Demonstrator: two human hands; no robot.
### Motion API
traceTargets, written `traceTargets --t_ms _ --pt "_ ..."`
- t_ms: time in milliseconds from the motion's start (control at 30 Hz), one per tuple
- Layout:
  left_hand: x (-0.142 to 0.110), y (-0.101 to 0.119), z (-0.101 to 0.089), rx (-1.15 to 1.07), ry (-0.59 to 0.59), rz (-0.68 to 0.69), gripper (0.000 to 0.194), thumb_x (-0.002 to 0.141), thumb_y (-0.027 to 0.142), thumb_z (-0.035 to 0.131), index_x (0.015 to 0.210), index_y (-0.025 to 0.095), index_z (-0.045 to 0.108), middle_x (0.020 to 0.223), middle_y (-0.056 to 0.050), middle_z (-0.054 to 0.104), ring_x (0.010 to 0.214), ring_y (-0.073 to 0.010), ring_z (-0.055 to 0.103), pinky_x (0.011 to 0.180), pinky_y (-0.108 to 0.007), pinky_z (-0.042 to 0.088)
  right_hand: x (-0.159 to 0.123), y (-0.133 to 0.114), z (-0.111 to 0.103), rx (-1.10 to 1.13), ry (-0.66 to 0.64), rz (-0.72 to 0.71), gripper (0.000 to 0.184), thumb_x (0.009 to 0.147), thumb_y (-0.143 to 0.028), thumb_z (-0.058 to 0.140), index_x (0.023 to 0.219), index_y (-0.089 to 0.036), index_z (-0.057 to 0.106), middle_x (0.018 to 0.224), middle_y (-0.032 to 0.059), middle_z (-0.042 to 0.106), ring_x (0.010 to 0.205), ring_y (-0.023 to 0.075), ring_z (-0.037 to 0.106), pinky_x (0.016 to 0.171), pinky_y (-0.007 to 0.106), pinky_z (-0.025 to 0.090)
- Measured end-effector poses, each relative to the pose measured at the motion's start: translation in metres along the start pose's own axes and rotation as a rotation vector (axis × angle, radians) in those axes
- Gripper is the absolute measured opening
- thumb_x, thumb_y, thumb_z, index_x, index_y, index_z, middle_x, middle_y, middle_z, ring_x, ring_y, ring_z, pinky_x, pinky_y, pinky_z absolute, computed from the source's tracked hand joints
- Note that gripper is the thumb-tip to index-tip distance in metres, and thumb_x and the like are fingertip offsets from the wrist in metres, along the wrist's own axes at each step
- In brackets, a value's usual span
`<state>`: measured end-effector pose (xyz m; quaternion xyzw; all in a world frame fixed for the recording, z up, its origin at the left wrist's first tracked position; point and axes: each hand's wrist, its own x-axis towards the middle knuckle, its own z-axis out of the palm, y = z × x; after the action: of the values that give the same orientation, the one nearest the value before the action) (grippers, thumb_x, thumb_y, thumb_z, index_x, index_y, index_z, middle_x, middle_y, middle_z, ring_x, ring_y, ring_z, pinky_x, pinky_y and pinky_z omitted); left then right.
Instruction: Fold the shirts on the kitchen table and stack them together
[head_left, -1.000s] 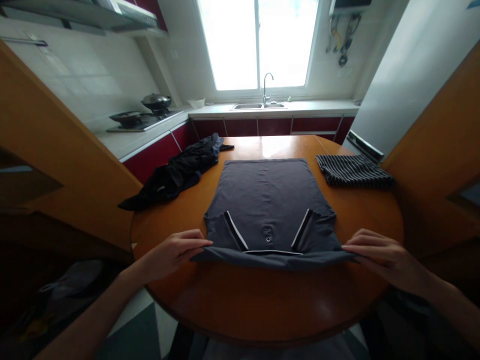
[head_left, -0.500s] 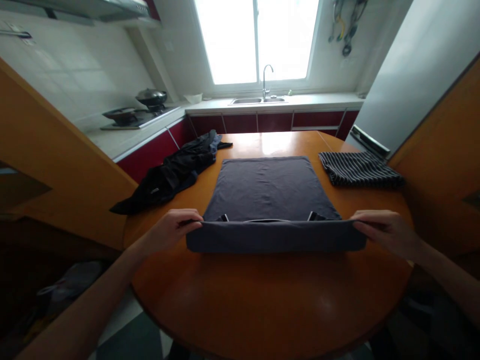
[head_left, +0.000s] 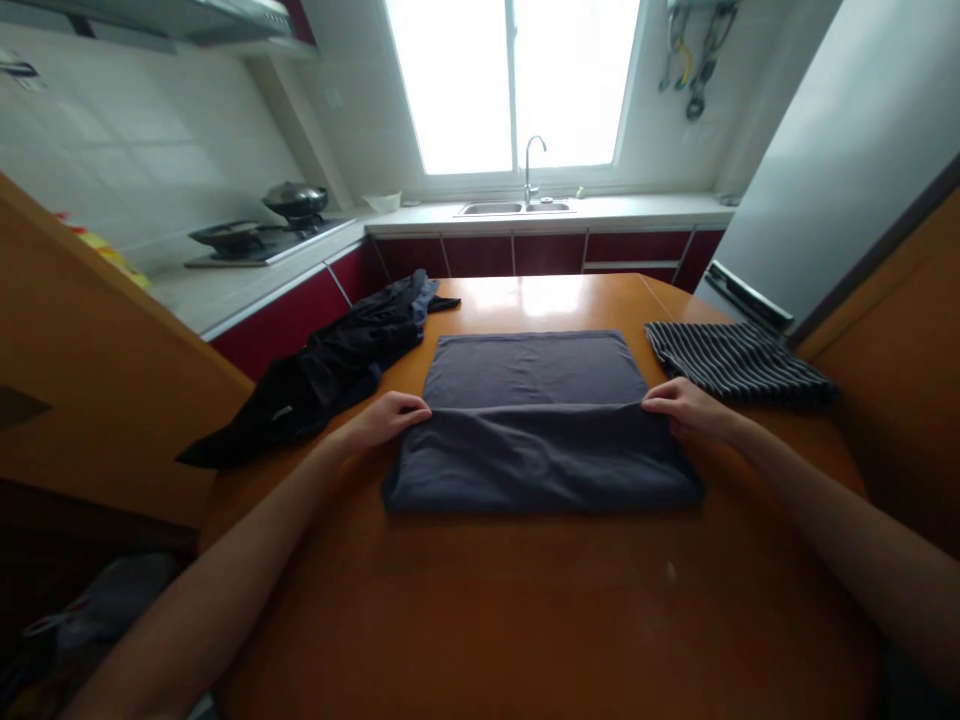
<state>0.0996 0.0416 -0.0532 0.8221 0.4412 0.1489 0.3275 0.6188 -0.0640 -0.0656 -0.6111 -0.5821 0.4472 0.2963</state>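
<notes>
A dark grey shirt (head_left: pixel 536 420) lies on the round wooden table (head_left: pixel 525 600), its near part folded over away from me so a fold edge runs across the middle. My left hand (head_left: pixel 386 420) pinches the left end of that folded edge, fingers closed on the cloth. My right hand (head_left: pixel 686 408) grips the right end of the same edge in the same way. The collar and its white trim are hidden under the fold.
A black garment (head_left: pixel 330 365) lies crumpled at the table's left edge. A folded striped cloth (head_left: pixel 739 362) sits at the right. Behind are a counter with a sink (head_left: pixel 514 208), a stove with pans (head_left: pixel 259 235), a window and a grey fridge (head_left: pixel 810 180).
Both hands lifted the shirt's near collar edge and carried it away from me, laying it over the middle of the shirt. The collar has gone out of sight.
</notes>
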Motion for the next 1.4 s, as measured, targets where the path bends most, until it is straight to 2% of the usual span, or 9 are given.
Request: traceTargets --t_ms 300,533,667,767,900,1000,1100,1233,1400 --pt "0.006 -0.015 0.009 0.001 0.100 -0.040 0.047 0.086 0.060 0.062 0.085 0.015 0.076 0.079 -0.004 0.073 0.072 -0.0180 0.063 0.067 -0.024 0.047 0.008 0.011 0.004 -0.108 0.087 0.008 0.041 0.079 -0.054 0.066 0.082 -0.014 0.071 0.056 -0.0001 0.061 0.042 0.0115 0.053 0.040 0.022 0.037" --pt "0.011 -0.017 0.013 0.130 0.211 -0.031 0.049 0.089 0.061 0.057 0.089 0.015 0.074 0.085 -0.007 0.073 0.076 -0.0205 0.066 0.071 -0.027 0.050 0.011 0.014 0.012 -0.437 0.326 -0.191 0.030 0.086 -0.044 0.059 0.077 -0.018 0.073 0.074 0.0064 0.073 0.070 0.0210 0.067 0.066 0.029 0.049" --pt "0.011 0.011 0.016 0.323 0.319 0.080 0.054 0.092 0.055 0.054 0.121 0.012 0.067 0.119 -0.015 0.067 0.109 -0.0291 0.064 0.098 -0.041 0.050 0.005 0.004 0.024 -0.676 0.480 -0.137 0.032 0.091 -0.044 0.054 0.088 -0.018 0.074 0.087 0.0105 0.074 0.082 0.0259 0.068 0.077 0.035 0.050" --pt "0.010 0.059 0.039 0.428 0.313 0.263 0.053 0.101 0.044 0.043 0.145 0.014 0.050 0.147 -0.016 0.051 0.137 -0.0297 0.046 0.116 -0.047 0.035 -0.005 -0.019 0.044 -0.780 0.595 -0.288 0.037 0.097 -0.038 0.047 0.113 -0.014 0.070 0.111 0.0165 0.070 0.106 0.0309 0.063 0.093 0.041 0.048" --pt "0.029 0.110 0.084 0.459 0.155 0.376 0.050 0.104 0.038 0.042 0.150 0.018 0.045 0.146 -0.014 0.054 0.133 -0.0273 0.051 0.113 -0.041 0.039 -0.004 -0.054 0.075 -0.790 0.399 -0.489 0.041 0.099 -0.037 0.048 0.128 -0.015 0.065 0.128 0.0158 0.065 0.121 0.0314 0.056 0.106 0.044 0.041" --pt "0.056 0.116 0.099 0.399 0.053 0.324 0.046 0.100 0.042 0.050 0.137 0.016 0.059 0.132 -0.014 0.065 0.120 -0.0272 0.061 0.103 -0.036 0.046 0.013 -0.064 0.085 -0.734 0.152 -0.452 0.041 0.095 -0.040 0.058 0.128 -0.018 0.067 0.129 0.0132 0.068 0.120 0.0311 0.059 0.105 0.043 0.042" --pt "0.078 0.106 0.095 0.324 -0.028 0.294 0.039 0.096 0.046 0.056 0.114 0.016 0.072 0.113 -0.011 0.073 0.103 -0.0254 0.067 0.090 -0.032 0.049 0.033 -0.061 0.083 -0.579 -0.027 -0.387 0.036 0.090 -0.038 0.064 0.119 -0.019 0.072 0.116 0.0083 0.075 0.104 0.0263 0.067 0.093 0.034 0.049" --pt "0.091 0.098 0.081 0.247 -0.169 0.205 0.042 0.091 0.052 0.058 0.097 0.014 0.074 0.090 -0.008 0.074 0.078 -0.0205 0.065 0.068 -0.027 0.045 0.047 -0.055 0.075 -0.453 -0.133 -0.345 0.031 0.085 -0.037 0.068 0.102 -0.013 0.077 0.093 0.0058 0.077 0.086 0.0224 0.068 0.076 0.027 0.050" --pt "0.098 0.101 0.069 0.249 -0.341 0.204 0.046 0.090 0.055 0.056 0.087 0.013 0.074 0.072 -0.002 0.068 0.062 -0.0149 0.055 0.057 -0.025 0.037 0.054 -0.061 0.066 -0.359 -0.222 -0.260 0.037 0.088 -0.041 0.064 0.109 -0.013 0.075 0.095 0.0076 0.077 0.083 0.0211 0.068 0.071 0.026 0.050"
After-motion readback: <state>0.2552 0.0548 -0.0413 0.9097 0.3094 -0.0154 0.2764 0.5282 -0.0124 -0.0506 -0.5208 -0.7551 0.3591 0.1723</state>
